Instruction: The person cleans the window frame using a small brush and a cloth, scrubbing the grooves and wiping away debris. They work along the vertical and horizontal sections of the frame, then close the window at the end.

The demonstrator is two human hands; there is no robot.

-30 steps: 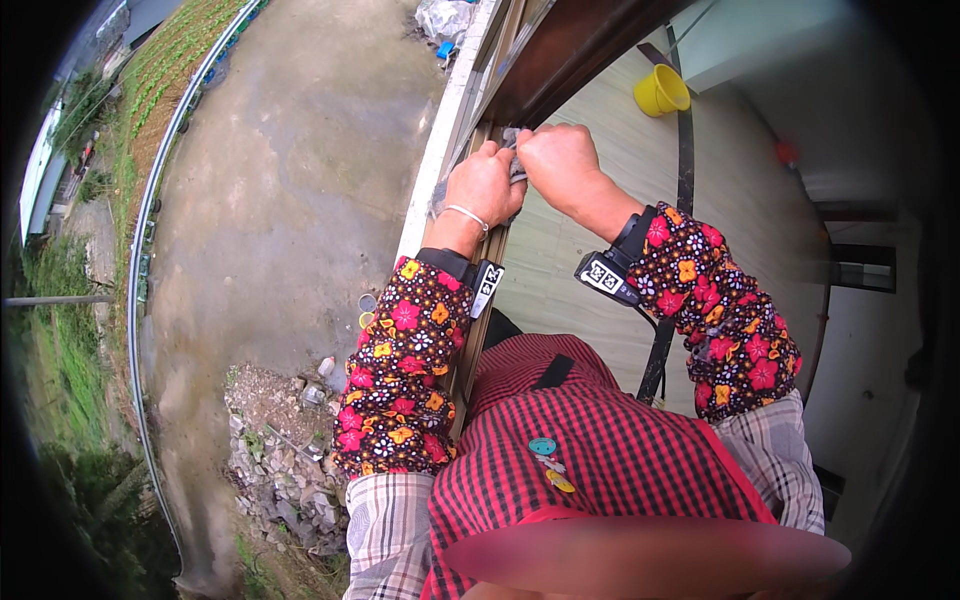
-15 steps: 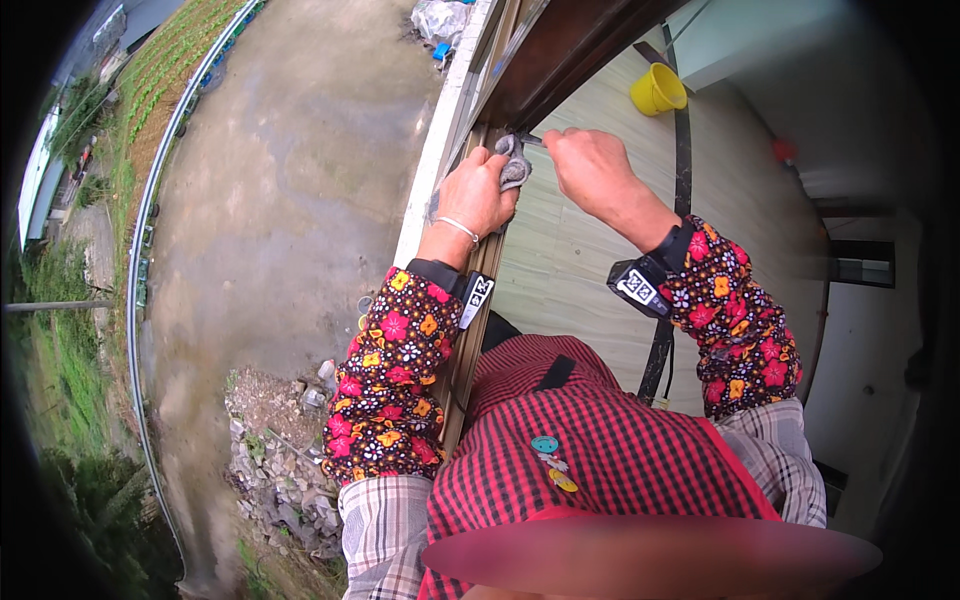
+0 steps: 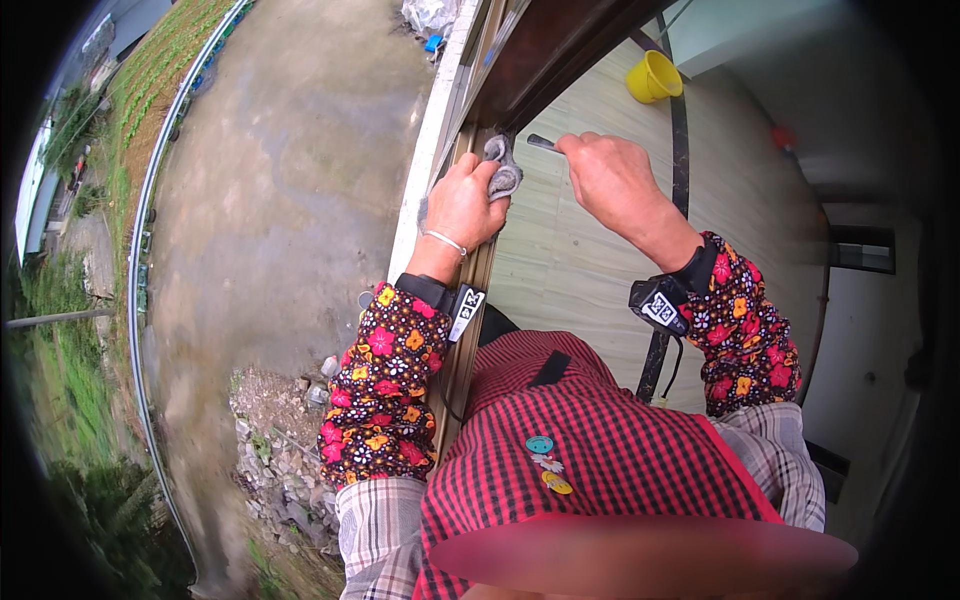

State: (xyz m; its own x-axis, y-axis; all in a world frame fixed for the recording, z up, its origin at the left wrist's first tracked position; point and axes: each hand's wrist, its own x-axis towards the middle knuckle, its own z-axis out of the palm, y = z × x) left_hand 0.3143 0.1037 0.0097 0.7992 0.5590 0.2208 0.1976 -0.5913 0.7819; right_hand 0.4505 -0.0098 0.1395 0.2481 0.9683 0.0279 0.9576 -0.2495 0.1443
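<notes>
My left hand [image 3: 463,205] is closed on a grey rag [image 3: 503,172], bunched against the brown window frame [image 3: 470,262] where the sill track meets the dark upright. To the right, my right hand [image 3: 612,178] grips a thin tool with a dark, flat, rounded tip [image 3: 543,143], perhaps a spoon handle or small scraper; the rest of it is hidden in my fist. Its tip points left toward the rag, with a small gap between them.
A yellow bucket [image 3: 654,77] stands on the pale tiled floor [image 3: 545,250] indoors. Left of the frame lies a concrete yard [image 3: 280,200] far below, with a rubble pile [image 3: 285,470] and a curved guardrail [image 3: 140,270]. A dark cable hangs from my right wrist device [image 3: 660,305].
My right hand has drawn back to the right, and the tool's tip has come away from the rag and frame. My left hand has shifted slightly left, still holding the rag.
</notes>
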